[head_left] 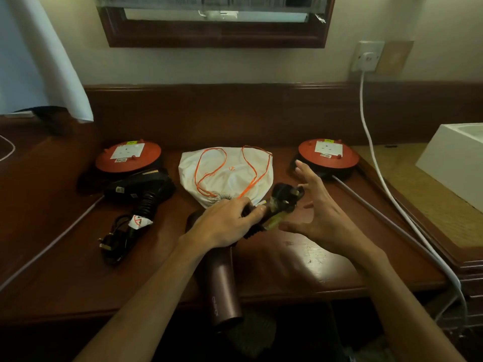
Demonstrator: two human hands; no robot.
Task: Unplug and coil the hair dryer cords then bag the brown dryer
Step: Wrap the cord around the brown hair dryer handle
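Observation:
The brown hair dryer lies on the wooden desk, its barrel pointing over the front edge. My left hand grips its handle together with the coiled cord, and the black plug sticks out to the right. My right hand hovers just right of the plug, fingers spread, holding nothing. Behind them lies a white drawstring bag with orange cords. A black hair dryer rests to the left, its bundled cord and plug in front of it.
Two round red cord reels sit at the back left and back right. A white cable runs from a wall socket down the right side. A white box stands at the far right, a lampshade at the far left.

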